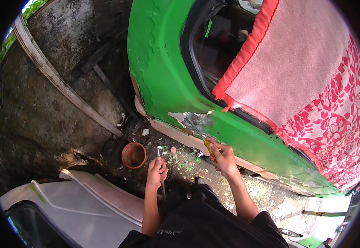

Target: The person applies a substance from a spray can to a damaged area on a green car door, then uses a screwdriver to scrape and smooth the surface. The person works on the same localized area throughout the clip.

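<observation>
My right hand (222, 158) is closed around the yellow handle of a screwdriver (207, 144). The screwdriver's long thin shaft points up and left, its end at a patch of torn, flaking paint and bare grey surface (197, 120) low on the green car body (167, 89). In my left hand (157, 172) is a slim metal tool that looks like a hammer (159, 152), held upright with its shiny end above the fist and its shaft showing below. It is apart from the car.
A red-pink patterned blanket (287, 66) covers the car's right part. Paint flakes (188, 165) litter the ground by a round terracotta-coloured bowl (133, 155). Another pale car (89, 206) stands at lower left, and a long metal strip (60, 80) leans along the dark wall.
</observation>
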{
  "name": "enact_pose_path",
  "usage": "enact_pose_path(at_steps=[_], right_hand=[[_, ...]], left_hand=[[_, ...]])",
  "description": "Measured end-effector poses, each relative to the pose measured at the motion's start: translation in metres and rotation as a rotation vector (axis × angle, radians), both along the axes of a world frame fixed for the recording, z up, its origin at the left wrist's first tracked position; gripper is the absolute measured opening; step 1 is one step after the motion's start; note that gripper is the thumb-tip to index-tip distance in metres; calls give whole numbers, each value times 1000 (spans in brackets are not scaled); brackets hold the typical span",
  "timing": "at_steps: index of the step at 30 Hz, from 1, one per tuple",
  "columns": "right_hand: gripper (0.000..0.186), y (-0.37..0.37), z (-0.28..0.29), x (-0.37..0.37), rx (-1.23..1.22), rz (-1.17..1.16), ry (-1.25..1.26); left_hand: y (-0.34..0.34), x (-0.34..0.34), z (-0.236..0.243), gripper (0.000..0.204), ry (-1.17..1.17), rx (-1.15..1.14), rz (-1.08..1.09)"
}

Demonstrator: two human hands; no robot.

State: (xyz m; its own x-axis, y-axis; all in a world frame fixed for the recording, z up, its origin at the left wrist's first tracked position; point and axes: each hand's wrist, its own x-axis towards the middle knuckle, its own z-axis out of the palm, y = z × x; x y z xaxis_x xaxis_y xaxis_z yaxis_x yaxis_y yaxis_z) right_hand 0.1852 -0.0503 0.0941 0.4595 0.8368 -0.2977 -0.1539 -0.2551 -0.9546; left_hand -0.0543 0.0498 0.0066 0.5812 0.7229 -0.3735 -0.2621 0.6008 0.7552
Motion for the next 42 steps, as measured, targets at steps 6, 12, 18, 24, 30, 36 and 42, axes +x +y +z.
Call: enact_pose_path(at_steps=[6, 12, 18, 24, 30, 36, 42], right_hand=[[33, -5, 1, 12, -35, 12, 53], [33, -6, -14, 8, -21, -8, 196], [35, 16, -27, 4, -25, 36, 186], [32, -4, -53, 2, 36, -8, 314], [31, -16, -69, 19, 52, 120, 436], [27, -10, -69, -1, 178, 191, 1016], [30, -17, -63, -10, 174, 81, 734]], left_hand=[[-1, 4, 4, 33, -4, 16, 21], [-12, 2, 3, 32, 19, 7, 41], [-16, 5, 3, 33, 9, 33, 67], [-24, -5, 8, 32, 5, 19, 131], [-15, -1, 3, 31, 5, 17, 145], [-1, 8, 9, 31, -11, 41, 80], [0, 8, 7, 31, 0, 48, 47]])
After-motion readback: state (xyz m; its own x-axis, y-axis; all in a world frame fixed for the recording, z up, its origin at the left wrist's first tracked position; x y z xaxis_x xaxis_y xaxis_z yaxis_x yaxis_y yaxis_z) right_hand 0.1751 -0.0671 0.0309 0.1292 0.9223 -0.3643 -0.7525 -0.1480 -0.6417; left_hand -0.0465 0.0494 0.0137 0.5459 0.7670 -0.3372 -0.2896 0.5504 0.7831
